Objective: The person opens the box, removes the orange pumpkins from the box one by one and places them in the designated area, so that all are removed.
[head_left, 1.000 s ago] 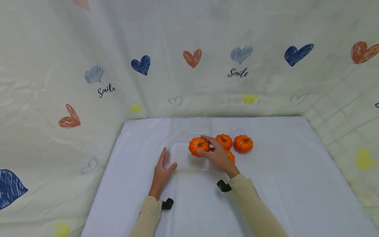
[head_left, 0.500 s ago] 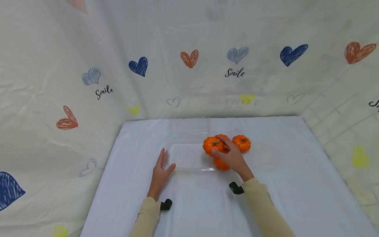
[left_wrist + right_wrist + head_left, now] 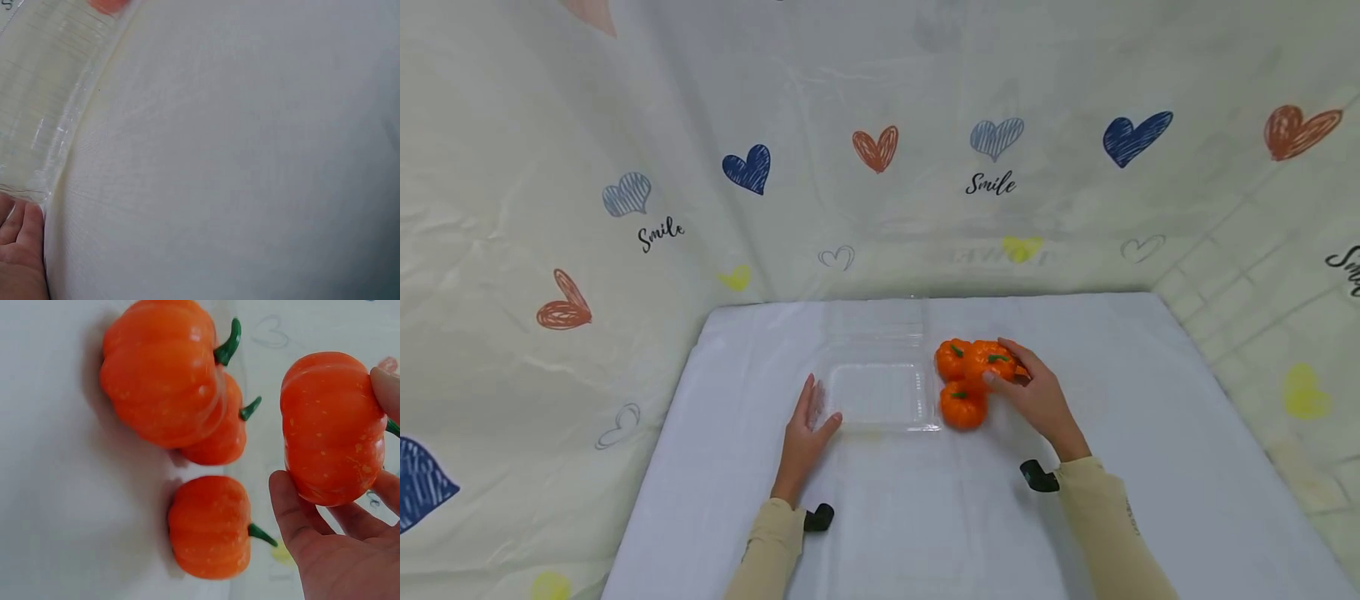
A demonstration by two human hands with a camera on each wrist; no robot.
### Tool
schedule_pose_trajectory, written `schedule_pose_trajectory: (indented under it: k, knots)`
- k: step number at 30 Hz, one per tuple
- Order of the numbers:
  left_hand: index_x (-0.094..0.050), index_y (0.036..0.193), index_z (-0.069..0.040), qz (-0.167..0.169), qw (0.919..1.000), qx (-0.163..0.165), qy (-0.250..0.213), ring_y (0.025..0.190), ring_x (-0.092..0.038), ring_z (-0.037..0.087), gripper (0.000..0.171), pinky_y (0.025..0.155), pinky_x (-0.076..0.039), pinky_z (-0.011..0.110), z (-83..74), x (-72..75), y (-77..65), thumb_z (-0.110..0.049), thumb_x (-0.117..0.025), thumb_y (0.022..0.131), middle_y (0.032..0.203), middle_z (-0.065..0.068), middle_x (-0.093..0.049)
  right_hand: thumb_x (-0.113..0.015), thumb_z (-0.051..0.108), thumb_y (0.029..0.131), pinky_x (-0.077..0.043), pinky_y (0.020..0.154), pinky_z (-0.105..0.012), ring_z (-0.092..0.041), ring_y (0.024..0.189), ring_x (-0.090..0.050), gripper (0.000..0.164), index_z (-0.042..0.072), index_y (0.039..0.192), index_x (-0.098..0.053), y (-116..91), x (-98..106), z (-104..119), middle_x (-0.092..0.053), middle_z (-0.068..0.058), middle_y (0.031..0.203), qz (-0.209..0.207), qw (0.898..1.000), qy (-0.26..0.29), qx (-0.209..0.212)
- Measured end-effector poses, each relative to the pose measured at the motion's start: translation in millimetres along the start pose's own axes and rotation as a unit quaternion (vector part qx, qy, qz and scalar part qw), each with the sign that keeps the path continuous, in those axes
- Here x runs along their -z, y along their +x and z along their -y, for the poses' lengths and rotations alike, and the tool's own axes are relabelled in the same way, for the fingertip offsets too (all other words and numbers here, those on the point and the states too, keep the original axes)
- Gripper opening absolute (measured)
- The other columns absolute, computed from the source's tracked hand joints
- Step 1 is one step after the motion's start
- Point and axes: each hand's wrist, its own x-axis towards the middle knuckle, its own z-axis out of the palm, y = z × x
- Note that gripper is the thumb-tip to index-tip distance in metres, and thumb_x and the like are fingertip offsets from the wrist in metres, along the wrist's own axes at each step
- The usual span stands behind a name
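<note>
My right hand grips a small orange toy pumpkin with a green stem, lifted off the table in the right wrist view. Two more pumpkins, a rear one and a front one, sit just right of a clear plastic container. A third standing pumpkin shows whole in the right wrist view; from the head it is mostly hidden behind the held one and the fingers. With fingers extended and thumb spread, my left hand rests against the container's left side.
The container's transparent lid stands raised behind it, near the back edge. A white cloth covers the table. Behind and beside hangs a pale curtain printed with hearts. Each wrist carries a small black camera.
My right hand has carried the held pumpkin rightward, from over the container to over the other pumpkins. The left hand stays against the container's side.
</note>
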Motion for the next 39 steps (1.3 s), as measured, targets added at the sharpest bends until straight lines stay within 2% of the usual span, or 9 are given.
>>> schedule_pose_trajectory:
  k: [13,17,21,24,27,29,32,34,39]
  knots:
    - [-0.026,0.172,-0.022,0.011,0.9996,-0.003,-0.028,0.156,-0.035,0.020,0.092,0.127,-0.028,0.046,0.5,3.6,-1.7,-0.033,-0.080,0.099,0.172,0.002,-0.036,-0.073,0.042,0.104,-0.044,0.116,-0.059,-0.039,0.145,-0.043,0.079,0.006,0.165,-0.039,-14,17,-9,-0.041,-0.020,0.165,0.000,1.000,-0.020,-0.017]
    - [-0.026,0.172,-0.021,0.013,0.9992,-0.009,-0.036,0.156,-0.036,0.021,0.091,0.127,-0.029,0.044,-0.4,4.1,-1.4,-0.029,-0.079,0.100,0.172,0.003,-0.035,-0.073,0.041,0.104,-0.046,0.115,-0.054,-0.040,0.145,-0.043,0.079,0.005,0.165,-0.039,-17,20,-14,-0.040,-0.021,0.166,0.001,0.999,-0.033,-0.019]
    - [-0.026,0.172,-0.018,0.011,0.9991,-0.010,-0.039,0.156,-0.036,0.024,0.090,0.126,-0.030,0.040,2.0,4.2,-0.9,-0.024,-0.080,0.099,0.172,0.006,-0.035,-0.073,0.041,0.104,-0.047,0.108,-0.024,-0.042,0.145,-0.043,0.080,0.003,0.165,-0.038,-22,21,-20,-0.039,-0.023,0.166,0.004,0.999,-0.039,-0.025]
    - [-0.026,0.172,-0.016,0.011,0.9989,-0.012,-0.045,0.156,-0.036,0.028,0.092,0.125,-0.031,0.038,2.8,3.4,-0.1,-0.020,-0.081,0.098,0.172,0.010,-0.036,-0.074,0.040,0.103,-0.040,0.095,-0.007,-0.042,0.146,-0.042,0.080,0.003,0.165,-0.039,-26,22,-24,-0.038,-0.024,0.166,0.003,0.999,-0.036,-0.033]
    - [-0.026,0.172,-0.014,0.013,0.9981,-0.016,-0.057,0.156,-0.035,0.031,0.092,0.126,-0.030,0.042,1.8,3.0,0.2,-0.017,-0.081,0.098,0.172,0.013,-0.035,-0.073,0.041,0.103,-0.045,0.104,-0.017,-0.041,0.146,-0.042,0.080,0.003,0.165,-0.038,-28,23,-27,-0.038,-0.023,0.166,0.001,0.999,-0.036,-0.039]
    - [-0.027,0.172,-0.016,0.012,0.9977,-0.018,-0.065,0.157,-0.035,0.029,0.092,0.126,-0.028,0.043,0.8,2.7,0.0,-0.018,-0.081,0.098,0.172,0.011,-0.035,-0.072,0.042,0.104,-0.048,0.112,-0.033,-0.042,0.147,-0.042,0.081,0.003,0.165,-0.038,-29,23,-29,-0.037,-0.023,0.166,0.003,0.998,-0.039,-0.042]
    - [-0.028,0.172,-0.018,0.012,0.9978,-0.018,-0.062,0.156,-0.036,0.027,0.091,0.126,-0.028,0.043,0.2,2.3,-0.3,-0.022,-0.081,0.099,0.171,0.009,-0.036,-0.072,0.042,0.104,-0.045,0.117,-0.056,-0.043,0.147,-0.041,0.081,0.002,0.165,-0.037,-31,23,-32,-0.036,-0.024,0.167,0.007,0.998,-0.040,-0.047]
    - [-0.027,0.172,-0.019,0.013,0.9981,-0.016,-0.058,0.156,-0.036,0.025,0.091,0.126,-0.029,0.042,0.2,1.9,-0.6,-0.026,-0.081,0.099,0.171,0.007,-0.036,-0.072,0.041,0.104,-0.043,0.117,-0.060,-0.044,0.147,-0.040,0.081,0.002,0.165,-0.037,-32,23,-33,-0.036,-0.025,0.167,0.006,0.998,-0.040,-0.050]
    - [-0.025,0.172,-0.017,0.014,0.9985,-0.012,-0.052,0.156,-0.035,0.022,0.091,0.126,-0.029,0.038,0.7,1.5,-1.6,-0.025,-0.079,0.100,0.172,0.006,-0.036,-0.073,0.040,0.104,-0.042,0.117,-0.061,-0.046,0.147,-0.038,0.082,0.001,0.165,-0.036,-36,21,-36,-0.035,-0.027,0.167,0.009,0.997,-0.037,-0.063]
